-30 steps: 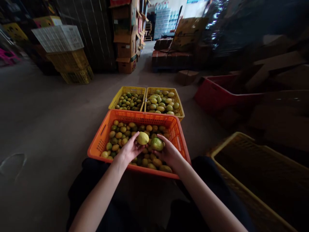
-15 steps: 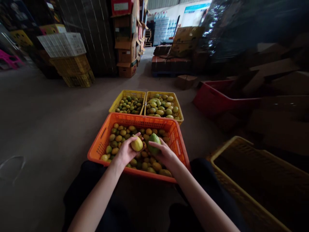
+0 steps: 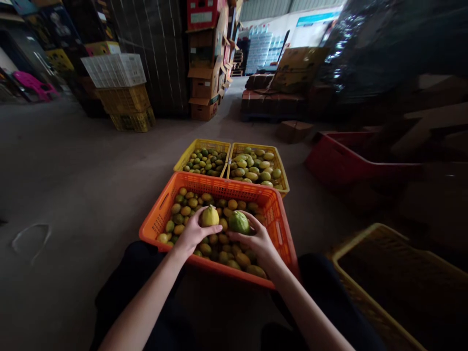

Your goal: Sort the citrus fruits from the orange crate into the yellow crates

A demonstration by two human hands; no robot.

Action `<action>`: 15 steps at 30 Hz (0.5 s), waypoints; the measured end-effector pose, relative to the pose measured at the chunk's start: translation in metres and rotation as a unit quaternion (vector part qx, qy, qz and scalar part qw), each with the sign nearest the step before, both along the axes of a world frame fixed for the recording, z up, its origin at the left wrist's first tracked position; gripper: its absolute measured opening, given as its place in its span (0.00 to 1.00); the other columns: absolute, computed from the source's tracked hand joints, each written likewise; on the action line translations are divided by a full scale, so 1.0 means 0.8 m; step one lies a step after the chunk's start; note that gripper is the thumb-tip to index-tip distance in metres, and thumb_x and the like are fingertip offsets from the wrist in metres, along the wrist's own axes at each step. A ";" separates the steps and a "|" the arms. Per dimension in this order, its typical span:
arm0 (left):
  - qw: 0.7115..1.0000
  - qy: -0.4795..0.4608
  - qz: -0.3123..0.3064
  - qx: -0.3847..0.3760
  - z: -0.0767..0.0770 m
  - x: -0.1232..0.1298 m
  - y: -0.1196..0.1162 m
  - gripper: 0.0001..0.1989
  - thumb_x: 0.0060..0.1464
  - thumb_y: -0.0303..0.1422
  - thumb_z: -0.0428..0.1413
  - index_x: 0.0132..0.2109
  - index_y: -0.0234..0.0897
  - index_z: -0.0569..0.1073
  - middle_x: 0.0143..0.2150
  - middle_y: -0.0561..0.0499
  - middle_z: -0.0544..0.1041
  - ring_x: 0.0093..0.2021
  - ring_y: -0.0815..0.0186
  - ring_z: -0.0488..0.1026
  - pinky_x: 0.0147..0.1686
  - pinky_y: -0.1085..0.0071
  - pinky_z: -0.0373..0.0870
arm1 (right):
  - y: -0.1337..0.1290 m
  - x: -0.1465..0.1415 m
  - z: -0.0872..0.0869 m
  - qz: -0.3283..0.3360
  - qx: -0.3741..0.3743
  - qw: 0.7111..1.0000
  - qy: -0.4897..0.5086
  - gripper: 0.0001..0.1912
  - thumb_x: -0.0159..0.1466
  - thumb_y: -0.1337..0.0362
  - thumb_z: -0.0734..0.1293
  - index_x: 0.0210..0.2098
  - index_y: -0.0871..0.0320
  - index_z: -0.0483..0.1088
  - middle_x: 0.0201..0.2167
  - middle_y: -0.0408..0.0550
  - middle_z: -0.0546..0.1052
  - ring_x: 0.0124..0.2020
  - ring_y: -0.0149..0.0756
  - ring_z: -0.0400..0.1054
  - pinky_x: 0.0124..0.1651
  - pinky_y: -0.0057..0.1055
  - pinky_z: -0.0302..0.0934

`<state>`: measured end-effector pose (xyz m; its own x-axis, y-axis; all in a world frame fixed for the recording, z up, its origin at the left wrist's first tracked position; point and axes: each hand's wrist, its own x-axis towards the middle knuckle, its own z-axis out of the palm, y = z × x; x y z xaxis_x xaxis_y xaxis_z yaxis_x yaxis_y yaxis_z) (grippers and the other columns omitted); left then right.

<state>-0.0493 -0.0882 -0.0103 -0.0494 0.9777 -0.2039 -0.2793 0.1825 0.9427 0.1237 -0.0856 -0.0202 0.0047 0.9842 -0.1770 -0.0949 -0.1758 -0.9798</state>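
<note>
My left hand (image 3: 194, 231) is closed round a yellow lemon (image 3: 209, 217), its narrow end pointing up. In my right hand (image 3: 258, 237) is a bumpy green lemon (image 3: 239, 223), gripped between thumb and fingers. Both hands are above the orange crate (image 3: 154, 220), a small gap between the two fruits. Many yellow and greenish lemons (image 3: 185, 211) lie loose inside that crate, partly hidden by my hands.
Beyond the orange crate stand two yellow crates of fruit, a left one (image 3: 182, 159) and a right one (image 3: 284, 176). A yellow crate (image 3: 360, 284) is at my right, with a red bin (image 3: 329, 158) farther off. Stacked crates (image 3: 126, 100) and cardboard boxes (image 3: 204, 87) stand behind.
The view has swung slightly left. Both fruits have turned in my hands: the yellow one's narrow end now points up, and the green one lies more on its side.
</note>
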 end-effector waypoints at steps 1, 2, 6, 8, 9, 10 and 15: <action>1.000 -0.009 0.002 -0.007 -0.001 0.000 0.001 0.26 0.30 0.24 0.69 0.42 0.34 0.75 0.40 0.50 0.76 0.40 0.68 0.71 0.41 0.77 0.65 | -0.001 0.001 0.002 -0.010 0.000 1.000 -0.003 0.34 0.38 0.65 0.78 0.45 0.54 0.69 0.35 0.42 0.76 0.36 0.37 0.70 0.37 0.31 0.66; 1.000 -0.023 0.004 -0.015 -0.003 -0.001 0.002 0.24 0.31 0.24 0.69 0.40 0.34 0.75 0.38 0.50 0.77 0.38 0.69 0.71 0.40 0.76 0.65 | -0.001 0.002 0.004 -0.022 0.000 1.000 -0.007 0.33 0.38 0.64 0.78 0.44 0.54 0.69 0.35 0.42 0.76 0.36 0.37 0.70 0.37 0.31 0.66; 0.997 -0.071 0.025 -0.030 -0.010 0.000 0.007 0.22 0.29 0.23 0.69 0.36 0.33 0.73 0.34 0.51 0.77 0.36 0.69 0.72 0.40 0.75 0.66 | 0.000 0.001 0.010 -0.019 -0.013 1.000 0.002 0.28 0.39 0.62 0.78 0.38 0.54 0.68 0.36 0.44 0.76 0.36 0.38 0.71 0.36 0.31 0.66; 0.997 -0.071 0.030 -0.021 -0.009 0.001 0.009 0.23 0.29 0.22 0.69 0.37 0.34 0.73 0.35 0.51 0.77 0.36 0.69 0.72 0.40 0.75 0.66 | 0.003 -0.001 0.009 0.007 -0.021 0.999 0.023 0.27 0.41 0.61 0.78 0.39 0.54 0.68 0.34 0.43 0.77 0.35 0.37 0.71 0.36 0.30 0.66; 0.997 -0.070 0.030 -0.016 -0.008 0.002 0.009 0.23 0.29 0.22 0.69 0.37 0.34 0.73 0.35 0.51 0.77 0.36 0.69 0.72 0.40 0.76 0.66 | 0.005 -0.003 0.008 0.015 -0.022 0.999 0.035 0.27 0.41 0.61 0.78 0.39 0.53 0.68 0.34 0.42 0.77 0.34 0.37 0.71 0.36 0.30 0.66; 0.997 -0.072 0.032 -0.013 -0.007 0.002 0.009 0.23 0.30 0.21 0.69 0.37 0.35 0.73 0.34 0.51 0.77 0.36 0.69 0.72 0.40 0.76 0.66 | 0.006 -0.005 0.005 0.018 -0.020 0.999 0.046 0.27 0.42 0.61 0.77 0.40 0.53 0.68 0.34 0.42 0.77 0.34 0.37 0.71 0.36 0.30 0.66; 0.995 -0.090 0.025 -0.020 -0.004 0.000 0.010 0.24 0.30 0.21 0.69 0.39 0.34 0.75 0.37 0.49 0.78 0.38 0.69 0.73 0.42 0.76 0.66 | 0.011 -0.009 -0.002 0.012 0.006 0.998 0.059 0.29 0.40 0.63 0.78 0.42 0.53 0.69 0.36 0.42 0.76 0.37 0.37 0.71 0.38 0.30 0.65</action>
<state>-0.0493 -0.0804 -0.0137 -0.0573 0.9660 -0.2520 -0.4533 0.1997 0.8687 0.1162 -0.0765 -0.0214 -0.0390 0.9858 -0.1631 -0.2058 -0.1677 -0.9641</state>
